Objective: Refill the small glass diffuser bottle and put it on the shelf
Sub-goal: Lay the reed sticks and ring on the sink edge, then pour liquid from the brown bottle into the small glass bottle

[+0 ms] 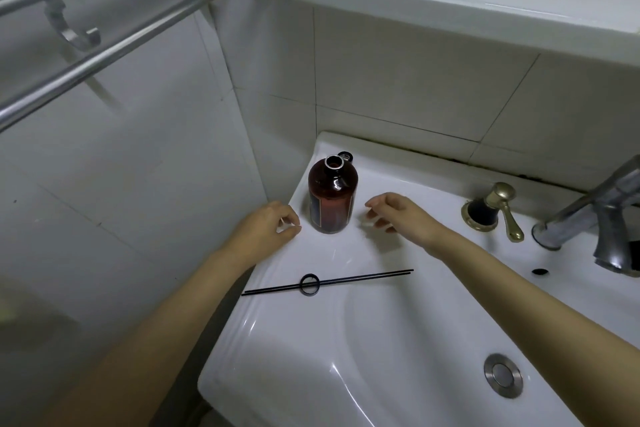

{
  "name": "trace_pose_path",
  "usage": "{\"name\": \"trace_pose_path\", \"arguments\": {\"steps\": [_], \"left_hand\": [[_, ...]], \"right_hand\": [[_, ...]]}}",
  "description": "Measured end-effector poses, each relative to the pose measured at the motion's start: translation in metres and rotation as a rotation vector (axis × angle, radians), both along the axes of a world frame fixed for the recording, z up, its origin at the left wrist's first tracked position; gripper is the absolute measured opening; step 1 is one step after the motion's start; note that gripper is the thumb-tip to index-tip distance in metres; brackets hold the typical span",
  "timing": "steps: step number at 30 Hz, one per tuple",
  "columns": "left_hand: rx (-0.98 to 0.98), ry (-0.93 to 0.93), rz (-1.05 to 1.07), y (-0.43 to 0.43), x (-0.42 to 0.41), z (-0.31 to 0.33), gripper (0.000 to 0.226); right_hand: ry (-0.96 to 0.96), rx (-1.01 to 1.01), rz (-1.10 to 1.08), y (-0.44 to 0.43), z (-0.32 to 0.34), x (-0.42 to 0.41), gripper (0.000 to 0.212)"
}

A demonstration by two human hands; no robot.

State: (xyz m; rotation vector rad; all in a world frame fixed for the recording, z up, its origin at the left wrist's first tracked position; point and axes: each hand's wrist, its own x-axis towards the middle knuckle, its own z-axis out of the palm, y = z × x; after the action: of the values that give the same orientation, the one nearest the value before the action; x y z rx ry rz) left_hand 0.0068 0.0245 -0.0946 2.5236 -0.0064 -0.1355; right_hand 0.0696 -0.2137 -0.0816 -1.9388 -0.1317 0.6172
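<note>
A brown glass refill bottle (331, 198) stands open and upright on the sink's back left corner, with its black cap (346, 156) just behind it. To its left, my left hand (266, 229) pinches a small white piece (283, 222) between thumb and fingers. On the right, my right hand (398, 213) curls its fingertips over a clear, barely visible small glass diffuser bottle (375, 236) standing on the ledge. Two black reed sticks (363, 277) lie across the sink rim, threaded through a black ring (310, 284).
The white basin (398, 340) with its metal drain (503, 374) fills the lower right. A brass knob (498, 208) and a chrome tap (602, 218) stand at the right. A white shelf (450, 3) runs above the tiles. A metal towel rack (114, 21) juts out upper left.
</note>
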Motion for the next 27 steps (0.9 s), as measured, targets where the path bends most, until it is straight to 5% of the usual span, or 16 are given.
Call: {"name": "trace_pose_path", "arguments": {"steps": [8,17,27], "left_hand": [[-0.001,-0.008,-0.006,0.007,0.042,0.0,0.01],[-0.012,0.032,0.017,0.009,0.062,-0.005,0.012],[-0.015,0.019,0.017,0.014,0.06,-0.011,0.013]], "right_hand": [[-0.326,-0.244,0.049,0.014,-0.02,0.059,0.038],[-0.378,-0.409,0.177,0.036,-0.045,0.091,0.075],[-0.444,-0.388,0.123,0.031,-0.051,0.092,0.051]]}}
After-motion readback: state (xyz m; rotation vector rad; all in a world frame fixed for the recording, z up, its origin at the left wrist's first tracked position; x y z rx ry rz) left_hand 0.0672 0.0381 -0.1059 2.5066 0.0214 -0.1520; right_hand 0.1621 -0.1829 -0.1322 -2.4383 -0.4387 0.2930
